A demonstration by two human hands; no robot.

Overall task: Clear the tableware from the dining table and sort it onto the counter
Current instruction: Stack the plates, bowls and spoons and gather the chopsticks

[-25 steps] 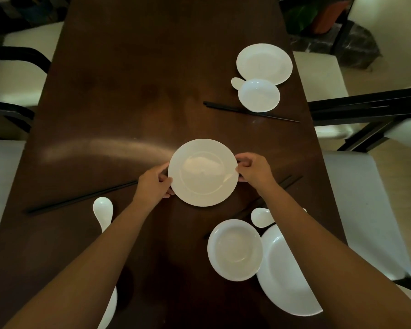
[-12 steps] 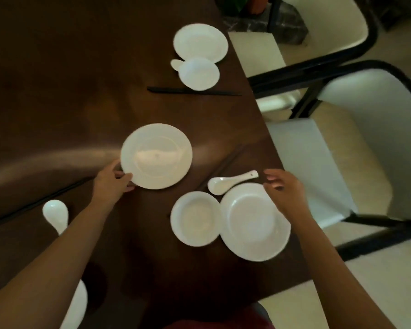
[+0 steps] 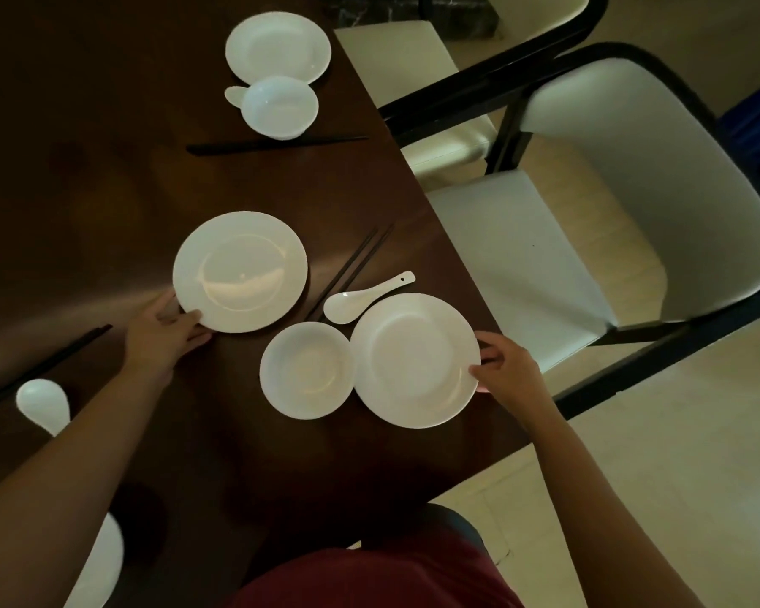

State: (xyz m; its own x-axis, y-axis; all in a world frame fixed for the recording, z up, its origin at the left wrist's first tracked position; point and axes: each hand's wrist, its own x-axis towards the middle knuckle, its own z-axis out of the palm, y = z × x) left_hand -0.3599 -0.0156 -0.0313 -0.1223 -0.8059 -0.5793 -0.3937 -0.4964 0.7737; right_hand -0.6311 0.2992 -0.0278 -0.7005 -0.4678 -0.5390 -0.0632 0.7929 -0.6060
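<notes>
While both hands sit at plate rims, we read the step as gathering plates for stacking. Head view (only view): left hand [image 3: 163, 333] pinches the near-left rim of the centre plate [image 3: 239, 271], thumb on top, fingers seemingly under; plate appears flat on the dining table [image 3: 106, 168]. Right hand [image 3: 503, 373] curls round the right rim of the near plate [image 3: 415, 359], at the table's edge, w/ fingertips at the lip. Hands well apart, one plate each. Near plate touches or just overlaps the bowl [image 3: 306, 370]; a spoon [image 3: 365, 298] lies just beyond, chopsticks [image 3: 347, 269] between the two plates. Our advice: lift the near plate straight up first, so its rim clears the bowl w/o dragging it; keep it level, then set one plate on the other, centred. Far setting, i.e. far plate [image 3: 278, 46], far bowl [image 3: 280, 107], far chopsticks [image 3: 277, 144], is untouched. Counter not in view.
</notes>
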